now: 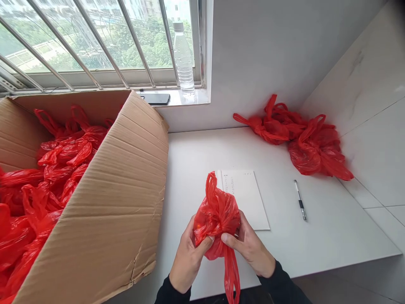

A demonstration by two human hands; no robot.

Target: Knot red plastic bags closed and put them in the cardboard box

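Between my two hands is a knotted red plastic bag (218, 215), held up over the front of the white table. My left hand (191, 253) grips its left side, thumb pressed near the knot. On the other side my right hand (249, 247) is closed round it, its thumb also by the knot. One handle loop sticks up and another hangs down below. What the bag contains is hidden. Behind it lies a notepad (249, 202) with small writing, partly covered by the bag. A black and clear pen (300, 200) rests to the right.
A large cardboard box (117, 198) full of red plastic bags (69, 152) stands at the left. More red bags (316, 143) lie in the far right corner of the table (196, 147). A water bottle (183, 61) and a phone (156, 99) are on the windowsill.
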